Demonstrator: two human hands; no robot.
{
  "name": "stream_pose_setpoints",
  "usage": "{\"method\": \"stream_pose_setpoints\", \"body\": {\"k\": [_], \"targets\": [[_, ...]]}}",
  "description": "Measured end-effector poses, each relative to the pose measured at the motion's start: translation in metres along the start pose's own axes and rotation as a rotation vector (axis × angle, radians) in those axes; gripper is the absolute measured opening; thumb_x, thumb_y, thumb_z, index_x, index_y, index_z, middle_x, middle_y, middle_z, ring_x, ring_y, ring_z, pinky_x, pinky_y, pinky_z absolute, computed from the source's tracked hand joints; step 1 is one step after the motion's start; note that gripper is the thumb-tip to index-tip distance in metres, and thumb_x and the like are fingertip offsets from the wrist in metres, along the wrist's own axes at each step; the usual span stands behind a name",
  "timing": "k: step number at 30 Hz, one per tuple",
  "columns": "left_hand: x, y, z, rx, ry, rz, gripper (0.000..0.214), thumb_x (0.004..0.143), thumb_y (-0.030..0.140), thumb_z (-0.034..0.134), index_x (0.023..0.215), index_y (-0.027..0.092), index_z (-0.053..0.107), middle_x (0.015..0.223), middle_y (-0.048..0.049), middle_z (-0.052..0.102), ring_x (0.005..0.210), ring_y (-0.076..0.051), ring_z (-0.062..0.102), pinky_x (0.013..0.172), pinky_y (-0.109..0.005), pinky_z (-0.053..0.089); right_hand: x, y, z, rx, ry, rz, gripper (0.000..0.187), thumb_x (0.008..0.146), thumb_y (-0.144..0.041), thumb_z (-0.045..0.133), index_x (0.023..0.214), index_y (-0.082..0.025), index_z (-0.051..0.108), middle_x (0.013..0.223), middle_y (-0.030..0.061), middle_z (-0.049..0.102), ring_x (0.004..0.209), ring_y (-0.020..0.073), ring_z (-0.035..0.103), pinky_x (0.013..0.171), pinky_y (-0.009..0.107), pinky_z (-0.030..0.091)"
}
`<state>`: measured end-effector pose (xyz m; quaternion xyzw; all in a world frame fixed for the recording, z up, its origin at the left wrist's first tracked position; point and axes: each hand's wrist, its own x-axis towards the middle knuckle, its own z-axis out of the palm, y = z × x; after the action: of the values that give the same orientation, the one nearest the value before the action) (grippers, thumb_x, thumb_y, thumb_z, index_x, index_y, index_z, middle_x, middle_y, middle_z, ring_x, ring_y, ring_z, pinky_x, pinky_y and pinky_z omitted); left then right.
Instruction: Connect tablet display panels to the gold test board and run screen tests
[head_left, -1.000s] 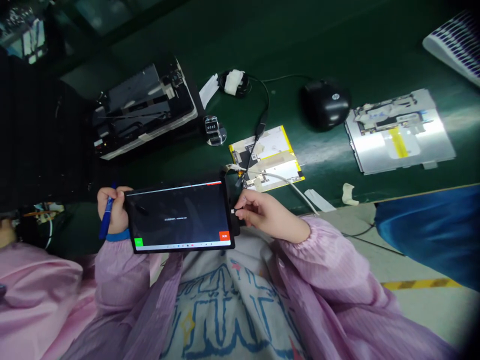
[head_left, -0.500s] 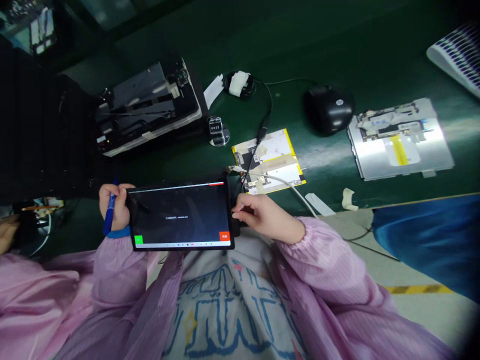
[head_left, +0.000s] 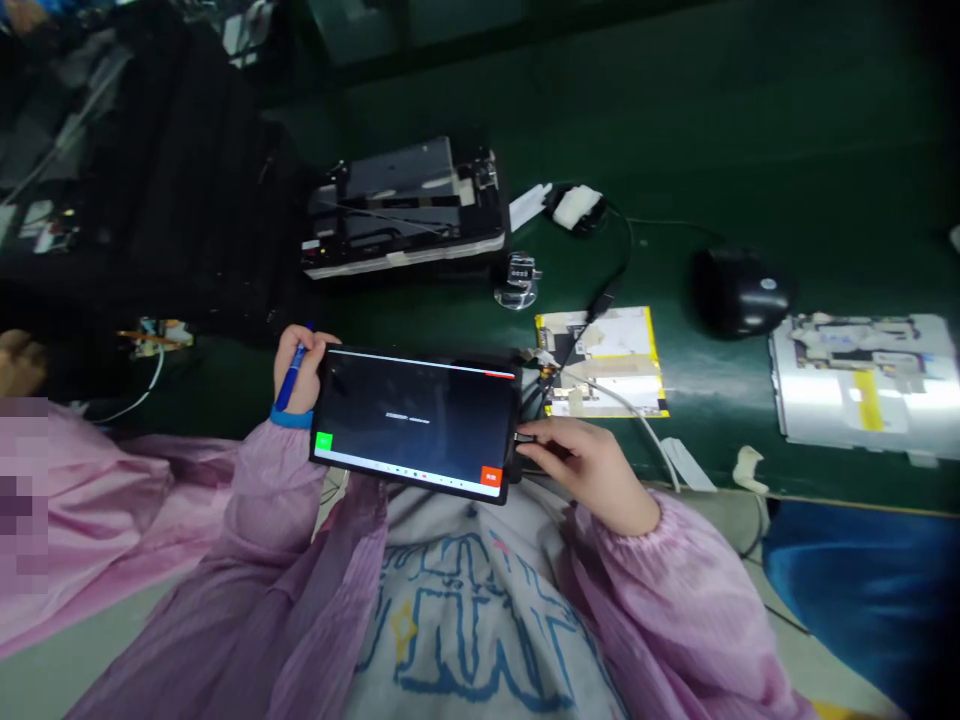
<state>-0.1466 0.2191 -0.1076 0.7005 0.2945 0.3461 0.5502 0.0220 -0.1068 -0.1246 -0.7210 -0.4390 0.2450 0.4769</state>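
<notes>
My left hand (head_left: 300,375) is closed on the left edge of a black tablet (head_left: 412,395), with a blue pen (head_left: 295,378) also tucked in its fingers. The tablet's screen is lit, mostly dark, with a green box at lower left and a red one at lower right. At its right edge, my right hand (head_left: 592,465) pinches a small dark cable plug (head_left: 526,438) between thumb and forefinger. Whether the plug sits in the port or just outside it I cannot tell. Just beyond lies a yellow-edged battery assembly (head_left: 619,385) with cables across it.
A stack of opened tablet parts (head_left: 405,255) stands at the back, near a metal tally counter (head_left: 519,275). To the right are a black mouse (head_left: 742,290) and a silver tablet chassis (head_left: 907,400). Another person's hand (head_left: 21,362) shows at far left.
The view has swung, so the bench things sit further right in the picture. The tablet now slopes down to the right. The plug shows more between my right fingertips.
</notes>
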Motion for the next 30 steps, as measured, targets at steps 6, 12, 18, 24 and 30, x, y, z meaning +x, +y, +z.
{"method": "stream_pose_setpoints", "body": {"k": [6,12,18,24,30], "targets": [[-0.005,-0.004,-0.006,0.031,-0.041,0.009,0.03,0.078,0.035,0.066,0.075,0.021,0.039,0.073,-0.0008,0.066,0.062,-0.013,0.057,0.061,-0.025,0.042,-0.002,-0.001,0.004,-0.178,0.056,-0.197,0.011,0.088,-0.025,0.058,0.093,-0.02,0.067,0.072,0.0034,0.066,0.062,0.0146,0.06,0.058,0.027,0.05],[-0.007,-0.004,-0.008,0.047,-0.052,0.001,0.03,0.079,0.037,0.064,0.075,0.021,0.039,0.074,-0.0015,0.065,0.065,-0.015,0.059,0.064,-0.027,0.043,0.0,-0.004,0.007,-0.383,0.075,-0.263,0.01,0.086,-0.024,0.056,0.087,-0.02,0.065,0.072,0.0043,0.066,0.063,0.0158,0.061,0.057,0.028,0.049],[-0.007,0.0,-0.007,0.074,-0.048,-0.003,0.033,0.078,0.04,0.065,0.073,0.022,0.039,0.075,-0.0026,0.066,0.063,-0.015,0.058,0.064,-0.028,0.043,0.001,-0.01,0.012,-0.498,0.097,-0.277,0.01,0.079,-0.019,0.053,0.081,-0.02,0.062,0.071,0.0043,0.06,0.063,0.0169,0.057,0.057,0.029,0.047],[-0.005,-0.001,-0.006,0.072,-0.044,0.018,0.033,0.077,0.04,0.066,0.073,0.022,0.04,0.072,-0.0019,0.066,0.064,-0.016,0.059,0.064,-0.028,0.044,0.009,-0.013,-0.012,-0.142,0.338,-0.015,0.003,0.079,-0.023,0.06,0.079,-0.022,0.057,0.061,-0.0017,0.052,0.053,0.0144,0.053,0.052,0.029,0.046],[-0.005,-0.006,-0.007,0.035,-0.05,0.045,0.029,0.079,0.036,0.064,0.073,0.021,0.04,0.074,-0.0026,0.066,0.066,-0.016,0.06,0.067,-0.029,0.045,0.063,-0.049,-0.014,0.195,0.494,-0.021,0.039,0.083,-0.03,0.063,0.119,-0.021,0.05,0.099,0.0098,0.066,0.095,0.0227,0.066,0.088,0.043,0.052]]}}
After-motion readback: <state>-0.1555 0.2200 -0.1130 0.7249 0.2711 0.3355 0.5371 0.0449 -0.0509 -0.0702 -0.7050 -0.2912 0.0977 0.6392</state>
